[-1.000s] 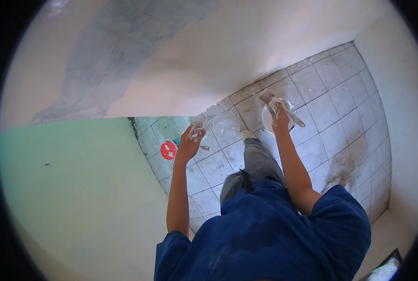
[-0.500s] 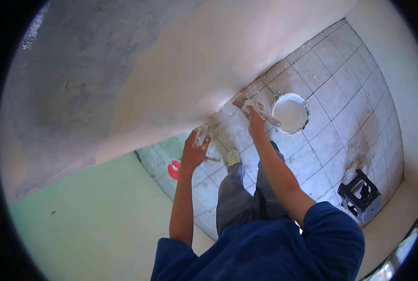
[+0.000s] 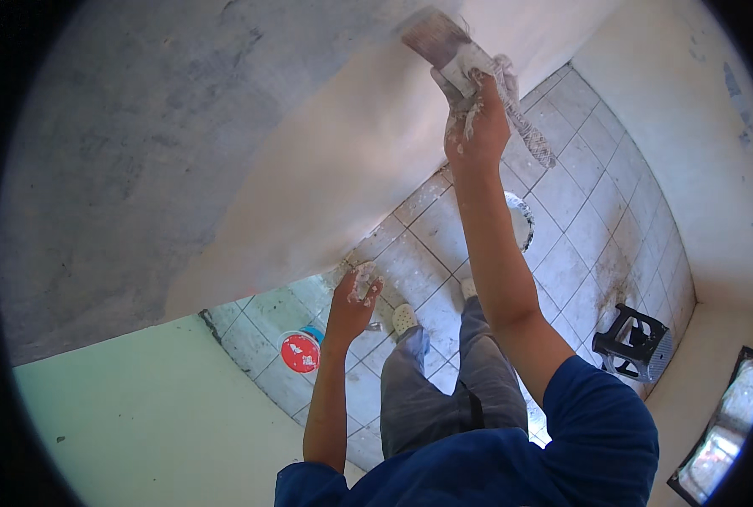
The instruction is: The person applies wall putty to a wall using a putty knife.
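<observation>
High in front of me, my right hand is closed round the handle of a wide putty knife. White paste coats part of the blade and my fingers, and cord-like wrapping covers the handle. The knife's brownish, blurred front end is at the wall, by the border between its grey and pale areas; touching or just apart, I cannot tell. Lower and to the left, my left hand is held close to the wall's foot. Its fingers are curled and smeared with white paste; whatever they hold is hidden.
Behind my right forearm a white bucket on the tiled floor is partly hidden. A blue tub with a red lid stands left of my left forearm. A black stool is at the right, near the side wall.
My right hand has swung up and forward with the putty knife, from beside the bucket to the wall. My left hand has sunk slightly in view, and my view has shifted.
</observation>
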Available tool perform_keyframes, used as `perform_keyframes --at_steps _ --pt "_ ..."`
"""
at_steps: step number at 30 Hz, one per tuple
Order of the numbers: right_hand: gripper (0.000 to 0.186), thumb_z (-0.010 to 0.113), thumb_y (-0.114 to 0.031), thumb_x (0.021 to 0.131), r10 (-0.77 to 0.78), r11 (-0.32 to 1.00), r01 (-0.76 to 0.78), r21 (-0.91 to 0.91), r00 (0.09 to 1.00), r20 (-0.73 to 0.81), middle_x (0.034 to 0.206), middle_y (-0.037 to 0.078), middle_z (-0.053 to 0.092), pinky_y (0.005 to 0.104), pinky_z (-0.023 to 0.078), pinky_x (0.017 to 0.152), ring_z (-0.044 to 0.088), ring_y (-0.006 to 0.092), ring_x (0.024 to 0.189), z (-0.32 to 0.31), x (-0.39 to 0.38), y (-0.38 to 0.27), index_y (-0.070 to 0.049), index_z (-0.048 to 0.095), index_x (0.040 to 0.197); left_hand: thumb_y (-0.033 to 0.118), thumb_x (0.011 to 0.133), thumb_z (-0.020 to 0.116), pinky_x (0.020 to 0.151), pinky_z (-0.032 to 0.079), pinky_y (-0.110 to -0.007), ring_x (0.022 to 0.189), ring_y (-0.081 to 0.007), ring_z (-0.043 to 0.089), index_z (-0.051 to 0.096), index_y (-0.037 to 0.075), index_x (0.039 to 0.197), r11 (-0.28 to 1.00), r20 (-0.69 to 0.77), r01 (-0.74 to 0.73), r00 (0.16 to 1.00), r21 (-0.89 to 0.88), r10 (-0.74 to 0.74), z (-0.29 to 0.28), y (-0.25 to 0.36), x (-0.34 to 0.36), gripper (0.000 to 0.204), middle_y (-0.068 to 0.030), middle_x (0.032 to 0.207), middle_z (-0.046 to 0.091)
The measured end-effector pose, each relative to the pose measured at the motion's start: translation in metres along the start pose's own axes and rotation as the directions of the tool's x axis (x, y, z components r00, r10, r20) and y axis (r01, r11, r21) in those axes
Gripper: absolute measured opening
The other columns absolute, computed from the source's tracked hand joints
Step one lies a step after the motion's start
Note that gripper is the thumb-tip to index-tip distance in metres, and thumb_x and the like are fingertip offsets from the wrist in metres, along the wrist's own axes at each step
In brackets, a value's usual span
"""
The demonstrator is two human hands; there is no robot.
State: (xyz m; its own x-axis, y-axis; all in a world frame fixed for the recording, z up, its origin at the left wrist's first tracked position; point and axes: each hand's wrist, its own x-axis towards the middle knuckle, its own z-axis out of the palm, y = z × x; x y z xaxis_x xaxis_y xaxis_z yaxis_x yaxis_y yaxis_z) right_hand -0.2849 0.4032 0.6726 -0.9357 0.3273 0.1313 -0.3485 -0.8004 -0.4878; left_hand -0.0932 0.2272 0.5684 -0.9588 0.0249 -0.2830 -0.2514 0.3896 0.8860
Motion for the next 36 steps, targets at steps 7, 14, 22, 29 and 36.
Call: perform_keyframes --at_steps 7,14,22,29,36 --pt "0.041 0.054 0.0 0.07 -0.077 0.846 -0.141 -0.514 0.922 -0.38 0.099 0.011 0.047 0.0286 0.04 0.081 0.047 0.0184 0.093 -0.189 -0.038 0.15 -0.003 0.038 0.108 0.001 0.075 0.053 0.083 0.037 -0.027 0.096 -0.0179 0.049 0.047 -0.001 0.104 0.977 -0.082 -0.212 0.974 0.007 0.212 0.003 -0.031 0.004 0.03 -0.0115 0.1 0.053" --pt "0.036 0.056 0.0 0.068 -0.043 0.928 -0.138 -0.347 0.884 -0.466 0.089 0.009 0.051 0.0289 0.045 0.071 0.052 0.0174 0.083 -0.226 -0.031 0.151 -0.005 0.042 0.101 0.007 0.077 0.052 0.086 0.033 -0.031 0.099 -0.0229 0.046 0.045 -0.002 0.104 0.994 0.009 -0.084 0.996 -0.072 0.085 0.014 -0.021 -0.011 0.03 -0.0164 0.101 0.049" --pt "0.032 0.041 -0.009 0.081 -0.073 0.995 0.076 0.068 0.996 -0.048 0.097 0.013 0.048 0.0413 0.039 0.085 0.048 0.0259 0.094 0.021 -0.035 0.004 -0.004 0.033 0.111 0.011 0.076 0.053 0.086 0.035 -0.033 0.097 -0.0233 0.047 0.044 -0.001 0.107 0.992 -0.069 -0.093 0.994 -0.086 0.087 -0.003 0.007 -0.009 0.034 -0.0164 0.103 0.049" --pt "0.047 0.056 -0.005 0.072 -0.059 0.94 -0.069 -0.333 0.931 -0.361 0.099 0.011 0.047 0.0279 0.04 0.078 0.047 0.0186 0.091 -0.153 -0.079 0.17 -0.001 0.033 0.112 0.012 0.076 0.054 0.084 0.035 -0.031 0.097 -0.022 0.047 0.047 -0.001 0.104 0.998 -0.189 -0.046 0.981 0.04 0.053 -0.011 0.003 -0.009 0.032 -0.015 0.101 0.05" --pt "0.032 0.056 -0.005 0.071 0.044 0.907 -0.234 -0.349 0.878 -0.476 0.091 0.01 0.05 0.0287 0.043 0.074 0.051 0.0175 0.084 -0.187 -0.096 0.17 -0.002 0.042 0.1 0.008 0.076 0.054 0.083 0.036 -0.03 0.096 -0.02 0.047 0.047 -0.002 0.103 0.994 -0.149 -0.092 0.985 -0.063 0.082 -0.008 -0.013 -0.018 0.03 -0.0139 0.102 0.051"
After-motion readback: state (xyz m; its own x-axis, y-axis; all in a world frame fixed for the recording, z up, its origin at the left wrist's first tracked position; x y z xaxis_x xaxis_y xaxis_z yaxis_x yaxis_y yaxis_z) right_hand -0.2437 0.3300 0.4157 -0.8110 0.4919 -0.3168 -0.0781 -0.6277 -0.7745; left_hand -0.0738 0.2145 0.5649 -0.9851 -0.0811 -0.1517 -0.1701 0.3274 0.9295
